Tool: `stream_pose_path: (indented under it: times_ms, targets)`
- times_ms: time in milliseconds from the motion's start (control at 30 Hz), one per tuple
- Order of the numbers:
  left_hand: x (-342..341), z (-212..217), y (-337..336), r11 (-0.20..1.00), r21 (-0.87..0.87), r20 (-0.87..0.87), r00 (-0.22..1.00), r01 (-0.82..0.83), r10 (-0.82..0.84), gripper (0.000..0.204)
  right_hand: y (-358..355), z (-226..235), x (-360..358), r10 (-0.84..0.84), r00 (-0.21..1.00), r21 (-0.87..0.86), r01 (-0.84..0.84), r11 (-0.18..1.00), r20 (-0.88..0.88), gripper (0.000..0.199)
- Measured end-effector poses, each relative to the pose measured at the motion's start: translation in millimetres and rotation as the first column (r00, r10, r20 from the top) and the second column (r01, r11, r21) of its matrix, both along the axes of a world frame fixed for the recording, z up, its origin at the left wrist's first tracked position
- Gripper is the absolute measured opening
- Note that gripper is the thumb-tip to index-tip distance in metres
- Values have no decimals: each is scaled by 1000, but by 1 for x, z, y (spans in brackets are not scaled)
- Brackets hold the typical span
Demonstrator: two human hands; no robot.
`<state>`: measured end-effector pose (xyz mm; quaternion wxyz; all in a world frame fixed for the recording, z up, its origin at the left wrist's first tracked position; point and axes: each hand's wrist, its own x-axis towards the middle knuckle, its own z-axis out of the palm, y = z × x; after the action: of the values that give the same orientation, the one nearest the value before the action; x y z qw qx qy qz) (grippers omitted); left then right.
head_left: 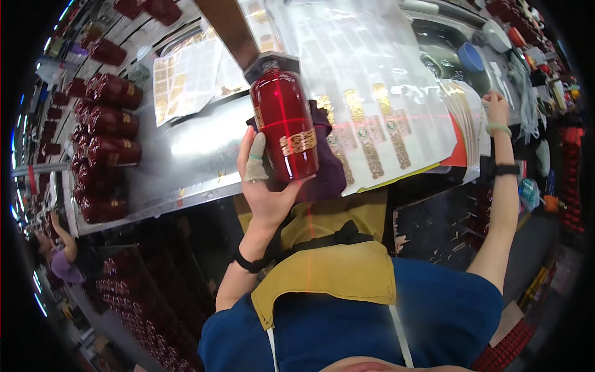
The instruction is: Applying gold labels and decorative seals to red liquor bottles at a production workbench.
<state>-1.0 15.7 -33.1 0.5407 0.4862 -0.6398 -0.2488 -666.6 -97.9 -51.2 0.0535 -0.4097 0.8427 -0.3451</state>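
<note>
Glossy dark-red cylindrical bottle [282,115], in the head view, lies at 12 o'clock from the left hand [266,195], the nearer one, whose fingers and thumb close about its lower end; its long axis runs roughly 12 to 6. The right hand [496,110] sits well apart, towards 2 o'clock; I cannot tell whether it grips anything. Gold characters [299,143] mark the bottle's lower side; at 3 o'clock, gold strip labels [373,160] bear round green emblems.

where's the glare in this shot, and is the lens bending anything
In the head view, white glare lies on the metal tabletop; in the head view, red light lines cross on the red bottle; fisheye distortion leaves the head view's corners black.
</note>
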Motion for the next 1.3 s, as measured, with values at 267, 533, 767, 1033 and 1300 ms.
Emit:
stream_pose_path:
  times_ms: [267, 533, 767, 1033, 1300]
  targets:
    - [2, 7, 3, 997, 75, 90, 996, -15, 8, 91, 9, 38, 46, 225, 971, 57, -229, 972, 80, 32]
    - [-2, 6, 5, 998, 51, 181, 983, -36, 26, 91, -13, 2, -10, 45, 996, 433, -7, 901, -77, 41]
    - [0, 0, 7, 997, 34, 224, 973, -62, 53, 89, -11, 1, -25, 86, 974, 496, -183, 849, 212, 47]
    - [-3, 1, 8, 998, 22, 214, 975, -67, 61, 89, 14, 20, -4, 96, 977, 397, -165, 903, 189, 40]
    - [-2, 3, 6, 996, 13, 218, 973, -84, 79, 92, 9, 9, -16, 126, 965, 410, -214, 886, 230, 30]
